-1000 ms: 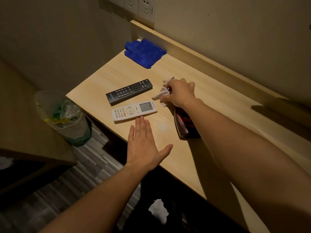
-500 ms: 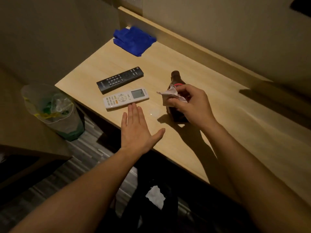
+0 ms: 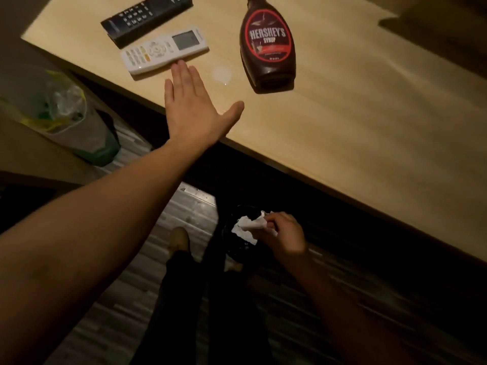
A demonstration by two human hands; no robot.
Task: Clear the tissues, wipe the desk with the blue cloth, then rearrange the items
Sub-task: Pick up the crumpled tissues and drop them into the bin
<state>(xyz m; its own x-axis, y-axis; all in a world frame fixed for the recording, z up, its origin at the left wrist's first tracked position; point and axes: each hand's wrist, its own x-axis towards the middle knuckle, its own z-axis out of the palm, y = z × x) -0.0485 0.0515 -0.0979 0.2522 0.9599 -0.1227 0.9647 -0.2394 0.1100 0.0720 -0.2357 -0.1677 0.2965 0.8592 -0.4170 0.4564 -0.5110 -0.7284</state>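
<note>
Since half a second ago the right hand [image 3: 283,233] is coming down from beside the bottle to below the desk [image 3: 355,133] edge, carrying the tissue [image 3: 251,223] with it. It is hanging over a dark round bin [image 3: 230,247] on the floor under the desk, with thumb and curled fingers pinching the tissue at one end. The tissue is a thin, white, crumpled wad, sticking out to the left of the fingertips and hanging above the bin's mouth. More white paper is showing just beneath it inside the bin; where one piece ends and the other begins is hard to tell.

The left hand [image 3: 193,109] is resting flat on the near edge of the desk, fingers straight and together, thumb spread out to the right, holding nothing. Its fingertips [image 3: 179,68] are lying just beside the white remote [image 3: 164,50], a long plastic slab with rounded corners, a grey screen and pale buttons. A black remote [image 3: 146,18], slimmer and matte, is lying just behind it, nearly parallel.

To the right a brown plastic syrup bottle [image 3: 267,46] is standing, waisted, glossy, with a dark red label. Between it and the left hand a faint round mark [image 3: 222,74] is showing on the smooth, pale wood-grain top. At far left a bin lined with a clear plastic bag [image 3: 60,111] is standing on the striped plank floor [image 3: 184,204].
</note>
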